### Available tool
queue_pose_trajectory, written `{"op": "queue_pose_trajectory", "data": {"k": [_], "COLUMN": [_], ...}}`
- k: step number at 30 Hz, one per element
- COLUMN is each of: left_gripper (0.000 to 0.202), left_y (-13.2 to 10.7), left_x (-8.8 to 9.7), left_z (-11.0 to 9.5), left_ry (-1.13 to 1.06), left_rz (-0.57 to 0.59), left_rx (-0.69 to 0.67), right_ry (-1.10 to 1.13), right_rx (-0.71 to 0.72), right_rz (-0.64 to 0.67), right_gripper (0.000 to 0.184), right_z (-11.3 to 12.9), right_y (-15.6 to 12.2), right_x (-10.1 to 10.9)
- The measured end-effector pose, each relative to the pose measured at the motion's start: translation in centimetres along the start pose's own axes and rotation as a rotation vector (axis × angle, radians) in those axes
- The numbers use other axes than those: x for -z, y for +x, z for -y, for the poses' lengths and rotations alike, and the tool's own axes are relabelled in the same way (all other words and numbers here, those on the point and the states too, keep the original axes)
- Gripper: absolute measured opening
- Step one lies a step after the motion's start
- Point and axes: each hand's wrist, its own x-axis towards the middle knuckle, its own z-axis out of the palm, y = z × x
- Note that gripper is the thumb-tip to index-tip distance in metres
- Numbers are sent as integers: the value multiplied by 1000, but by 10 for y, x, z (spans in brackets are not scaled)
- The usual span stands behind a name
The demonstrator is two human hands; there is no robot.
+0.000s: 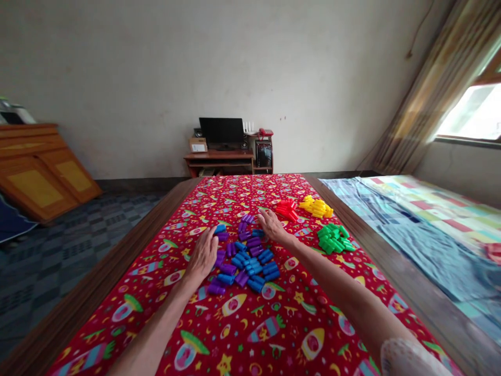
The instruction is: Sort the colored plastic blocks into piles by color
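A mixed pile of small tube-like plastic pieces, blue [254, 267] and purple [227, 269], lies in the middle of a red patterned cloth [235, 334]. At the pile's left edge is my left hand [205, 251], fingers bent and apart, its tips beside a blue piece [221, 228] and a purple one. My right hand [271, 225] reaches over the pile's far right side, palm down with fingers apart, next to another blue piece [257, 233]. Neither hand visibly grips a piece. Farther right lie a red heap [287, 210], a yellow heap [317, 207] and a green heap [334, 239].
The cloth covers a long brown wooden table [156, 222]. Alongside on the right is a bed with a patchwork cover [434, 209] and blue clothing [422, 250]. Beyond the table stands a desk [219, 155] with a monitor [222, 130]. A wooden cabinet [43, 167] is at left.
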Motion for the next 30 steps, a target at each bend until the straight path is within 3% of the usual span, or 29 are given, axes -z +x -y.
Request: {"op": "queue_pose_trajectory", "data": {"k": [3, 6, 9, 13, 17, 20, 23, 28, 30], "left_gripper": [56, 54, 55, 57, 53, 53, 55, 54, 51], "left_y": [1, 2, 3, 2, 2, 3, 6, 9, 9], "left_x": [1, 1, 2, 2, 3, 7, 15, 28, 29], "left_z": [1, 3, 4, 2, 0, -4, -14, -30, -33], "left_ry": [-15, -27, -30, -23, -25, -23, -43, -150, -181], "left_rz": [6, 16, 16, 4, 6, 49, 172, 353, 385], "left_rx": [31, 49, 70, 72, 70, 87, 80, 20, -7], "right_ry": [27, 169, 264, 227, 214, 343, 461, 419, 393], "right_rx": [144, 304, 253, 201, 345, 483, 503, 290, 303], "right_rz": [70, 168, 194, 70, 269, 426, 539, 389, 416], "right_gripper": [34, 40, 49, 42, 37, 35, 37, 41, 43], "right_z": [6, 19, 28, 31, 38, 44, 44, 28, 24], "right_y": [5, -2, 0, 30, 50, 39, 16, -18, -32], "right_x": [-8, -14, -13, -14, -30, -35, -22, 18, 32]}}
